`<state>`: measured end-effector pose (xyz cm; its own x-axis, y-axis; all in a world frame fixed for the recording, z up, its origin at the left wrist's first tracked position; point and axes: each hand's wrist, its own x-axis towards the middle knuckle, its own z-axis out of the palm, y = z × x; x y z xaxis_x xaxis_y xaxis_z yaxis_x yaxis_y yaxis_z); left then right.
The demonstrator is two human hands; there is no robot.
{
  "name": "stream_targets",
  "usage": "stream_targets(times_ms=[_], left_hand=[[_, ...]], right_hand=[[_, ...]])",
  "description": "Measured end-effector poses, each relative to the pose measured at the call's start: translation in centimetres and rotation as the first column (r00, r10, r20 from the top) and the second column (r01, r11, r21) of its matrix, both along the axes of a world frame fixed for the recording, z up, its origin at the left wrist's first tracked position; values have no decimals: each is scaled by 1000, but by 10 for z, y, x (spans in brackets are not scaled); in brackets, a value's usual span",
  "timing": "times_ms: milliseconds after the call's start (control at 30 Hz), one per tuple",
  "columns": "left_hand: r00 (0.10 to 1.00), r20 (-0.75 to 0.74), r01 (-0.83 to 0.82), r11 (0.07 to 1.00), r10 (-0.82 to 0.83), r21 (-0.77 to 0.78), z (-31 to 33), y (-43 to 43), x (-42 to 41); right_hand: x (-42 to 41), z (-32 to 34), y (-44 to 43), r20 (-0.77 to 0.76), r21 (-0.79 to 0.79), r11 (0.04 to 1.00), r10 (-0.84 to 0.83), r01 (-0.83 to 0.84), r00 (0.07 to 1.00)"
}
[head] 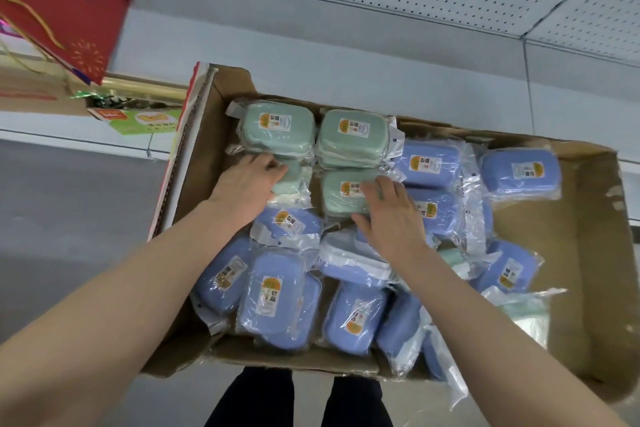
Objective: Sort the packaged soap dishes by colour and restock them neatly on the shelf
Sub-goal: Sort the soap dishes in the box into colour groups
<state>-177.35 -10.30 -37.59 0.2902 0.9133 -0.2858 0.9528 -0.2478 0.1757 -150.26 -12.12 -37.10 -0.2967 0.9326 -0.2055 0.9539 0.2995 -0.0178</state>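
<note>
Fingers (381,185) of your right hand (389,215) lie loosely spread on a green soap dish (341,199) in the cardboard box (588,253), your left hand (246,184) touching its neighbour (294,182), grip unclear: nudge both flush against the rear green stacks (278,126).

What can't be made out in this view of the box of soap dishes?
Head view only:
Green soap dish under left hand: mostly covered; grip unclear.
Label print: too small, blurred.
Lower packs in cardboard box: buried under top ones.
Red bag: cut off by top-left edge.
</note>
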Motion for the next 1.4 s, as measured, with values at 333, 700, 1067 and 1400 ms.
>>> stream_targets(times_ms=[333, 700, 1067, 1400], left_hand=[[987, -40, 158, 978, -154, 138, 40, 6, 58], [941, 90, 296, 924, -325, 244, 50, 62, 247], [976, -21, 216, 938, -219, 271, 32, 88, 325], [978, -54, 206, 978, -204, 44, -9, 108, 451]], right_hand=[[69, 28, -19, -63, 135, 989, -50, 58, 997], [247, 63, 37, 156, 118, 965, -252, 235, 955], [327, 39, 93, -81, 123, 942, -303, 311, 950], [396, 42, 68, -330, 107, 844, -467, 525, 820]])
